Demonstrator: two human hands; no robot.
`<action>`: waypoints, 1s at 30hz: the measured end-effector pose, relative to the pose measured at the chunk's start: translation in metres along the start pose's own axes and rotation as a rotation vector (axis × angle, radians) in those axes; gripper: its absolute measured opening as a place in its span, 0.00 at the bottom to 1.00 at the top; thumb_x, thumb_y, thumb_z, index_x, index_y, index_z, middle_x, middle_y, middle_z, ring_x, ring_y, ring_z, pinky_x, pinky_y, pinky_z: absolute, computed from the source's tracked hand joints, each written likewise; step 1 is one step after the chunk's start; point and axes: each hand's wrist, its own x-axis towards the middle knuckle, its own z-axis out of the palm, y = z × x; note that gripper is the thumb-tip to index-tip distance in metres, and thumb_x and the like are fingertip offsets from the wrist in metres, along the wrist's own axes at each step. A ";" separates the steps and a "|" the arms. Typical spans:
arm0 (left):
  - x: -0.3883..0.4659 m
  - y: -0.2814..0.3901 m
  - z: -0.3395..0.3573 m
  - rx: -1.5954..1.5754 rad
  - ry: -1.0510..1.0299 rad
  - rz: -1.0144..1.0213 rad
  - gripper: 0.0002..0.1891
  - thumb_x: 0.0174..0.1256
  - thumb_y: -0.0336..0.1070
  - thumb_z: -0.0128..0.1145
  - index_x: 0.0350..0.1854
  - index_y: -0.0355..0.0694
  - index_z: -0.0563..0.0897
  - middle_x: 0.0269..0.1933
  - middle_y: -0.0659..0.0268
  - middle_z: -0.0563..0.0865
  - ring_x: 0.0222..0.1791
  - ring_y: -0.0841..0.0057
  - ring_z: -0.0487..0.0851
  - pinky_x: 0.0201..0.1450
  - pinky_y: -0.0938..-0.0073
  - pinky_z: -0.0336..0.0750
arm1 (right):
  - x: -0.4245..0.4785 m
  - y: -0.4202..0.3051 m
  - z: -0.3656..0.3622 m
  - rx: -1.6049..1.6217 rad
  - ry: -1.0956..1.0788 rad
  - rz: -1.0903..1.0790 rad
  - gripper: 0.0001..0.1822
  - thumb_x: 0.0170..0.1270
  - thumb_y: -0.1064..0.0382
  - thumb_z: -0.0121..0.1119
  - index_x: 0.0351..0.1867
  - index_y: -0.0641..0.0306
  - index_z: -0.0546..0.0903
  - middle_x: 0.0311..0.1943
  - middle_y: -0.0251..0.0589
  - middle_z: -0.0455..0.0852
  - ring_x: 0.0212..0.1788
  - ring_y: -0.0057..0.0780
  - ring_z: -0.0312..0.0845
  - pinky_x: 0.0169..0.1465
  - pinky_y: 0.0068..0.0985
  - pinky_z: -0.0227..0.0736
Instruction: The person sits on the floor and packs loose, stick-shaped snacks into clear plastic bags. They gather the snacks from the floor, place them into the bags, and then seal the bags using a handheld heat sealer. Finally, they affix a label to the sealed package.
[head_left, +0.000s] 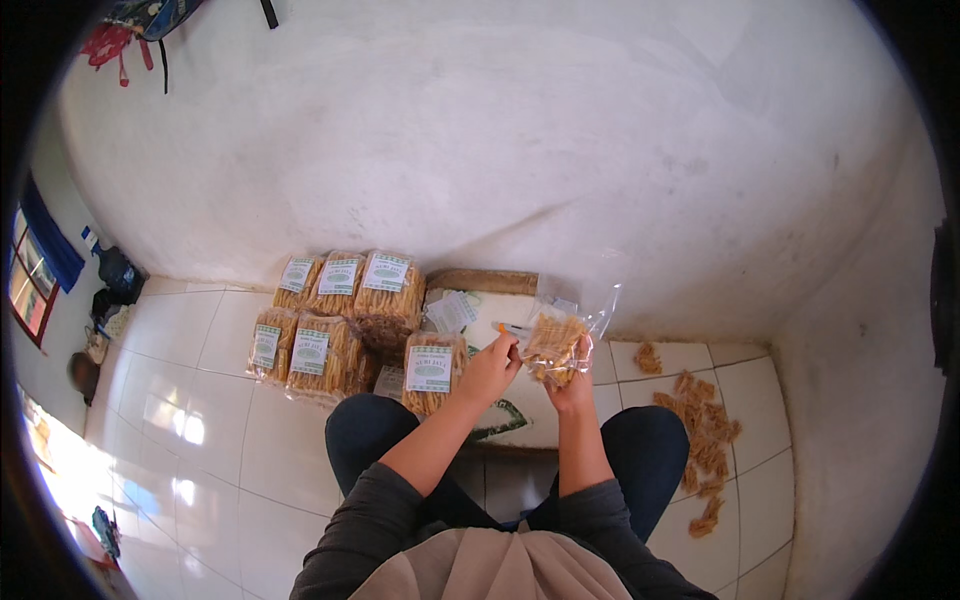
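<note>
My right hand (574, 390) holds a clear plastic bag (604, 300) from below, its top standing loose and unsealed. Yellowish snack sticks (555, 341) fill the bag's lower part. Close to the bag's left side, my left hand (493, 366) has its fingers curled together. A small tool with an orange end (503, 328) and a greyish length shows just beyond those fingertips; whether they grip it is unclear. Both hands are over a low white table (525, 427) with green markings. A filled, labelled snack packet (431, 375) leans on the table beside my left forearm.
Several labelled snack packets (326, 352) stand in stacked rows left of the table. Loose printed labels (452, 311) lie near its back edge. Snack sticks in small bundles (697, 427) are spread over the tiled floor (281, 442) at right. A white wall (480, 150) rises behind.
</note>
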 end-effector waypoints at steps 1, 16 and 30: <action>-0.002 0.006 0.001 -0.010 -0.010 -0.026 0.09 0.43 0.27 0.51 0.27 0.37 0.65 0.22 0.58 0.76 0.23 0.64 0.75 0.24 0.73 0.69 | 0.001 -0.001 -0.001 0.008 -0.005 -0.011 0.25 0.51 0.43 0.41 0.46 0.56 0.64 0.42 0.37 0.70 0.42 0.31 0.67 0.43 0.29 0.65; -0.007 0.026 0.010 -0.236 0.241 0.073 0.09 0.37 0.21 0.49 0.21 0.35 0.63 0.23 0.58 0.71 0.23 0.65 0.71 0.25 0.75 0.66 | -0.008 0.001 0.017 -0.144 -0.009 -0.399 0.25 0.55 0.53 0.41 0.52 0.60 0.53 0.46 0.39 0.63 0.45 0.30 0.63 0.46 0.27 0.61; 0.003 0.038 -0.003 0.033 -0.018 0.319 0.13 0.40 0.30 0.53 0.31 0.38 0.68 0.30 0.58 0.71 0.33 0.63 0.70 0.35 0.70 0.66 | 0.013 0.003 -0.001 -0.844 0.248 -0.553 0.36 0.46 0.60 0.55 0.54 0.66 0.49 0.41 0.48 0.67 0.41 0.31 0.65 0.42 0.25 0.63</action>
